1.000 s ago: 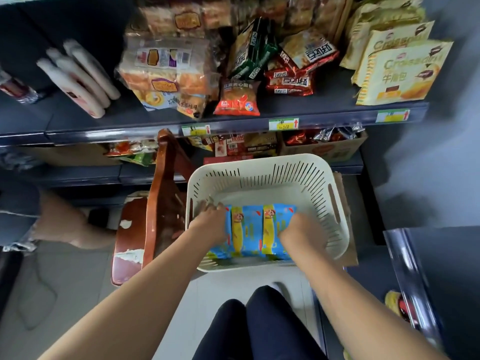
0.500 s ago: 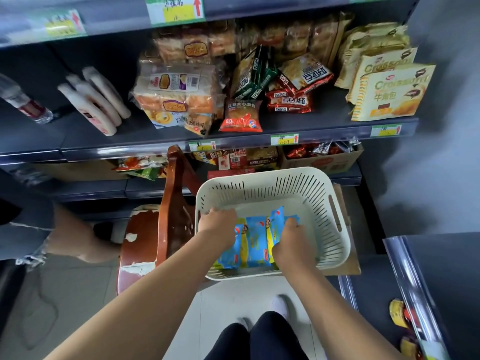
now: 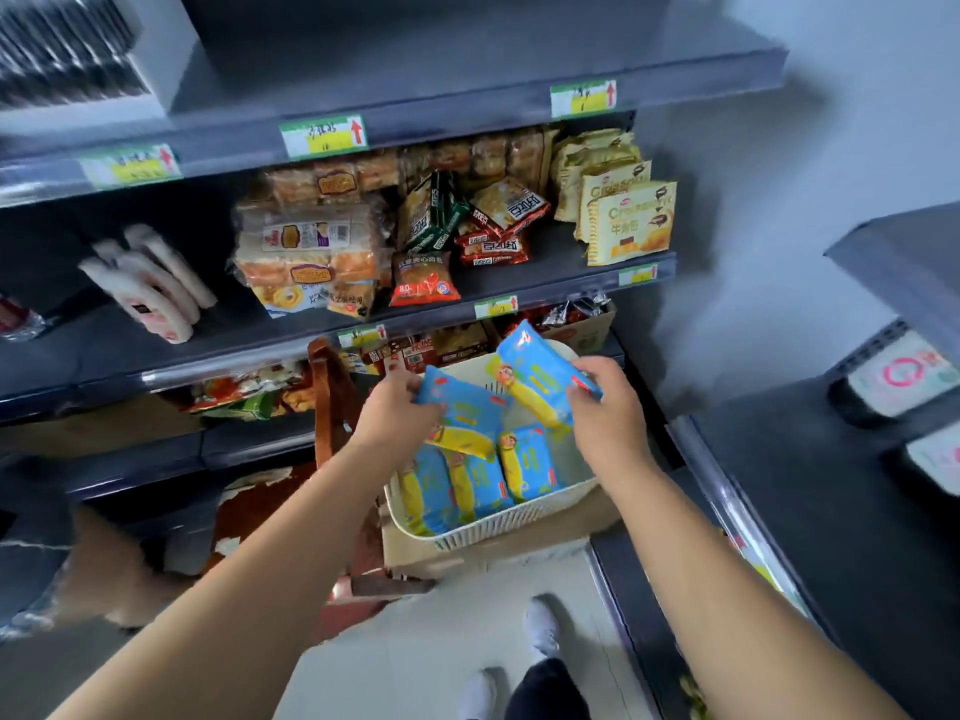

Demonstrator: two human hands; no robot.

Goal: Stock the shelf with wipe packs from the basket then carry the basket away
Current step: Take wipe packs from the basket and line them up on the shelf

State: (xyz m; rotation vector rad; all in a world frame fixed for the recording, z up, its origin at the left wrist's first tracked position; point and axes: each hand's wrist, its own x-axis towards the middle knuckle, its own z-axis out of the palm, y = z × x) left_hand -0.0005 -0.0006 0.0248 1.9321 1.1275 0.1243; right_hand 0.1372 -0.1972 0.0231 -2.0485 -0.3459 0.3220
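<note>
A cream slotted basket [image 3: 514, 524] rests on a cardboard box beside a wooden chair. Three blue-and-yellow wipe packs [image 3: 478, 485] stand side by side in it. My left hand [image 3: 395, 415] grips one wipe pack [image 3: 465, 415] lifted above the basket. My right hand [image 3: 605, 407] grips another wipe pack [image 3: 535, 374], held higher and tilted toward the shelf. The grey middle shelf [image 3: 93, 350] has bare room on its left part.
Bread, snack bags and croissant packs [image 3: 631, 226] fill the middle shelf's right half; white packs [image 3: 150, 291] lie at its left. A brown wooden chair [image 3: 332, 407] stands left of the basket. Another person's leg [image 3: 98, 574] is at lower left. A second shelf unit [image 3: 831, 511] stands at right.
Both hands have risen out of the basket, each with a wipe pack. My view has tilted up, bringing the upper shelf into sight.
</note>
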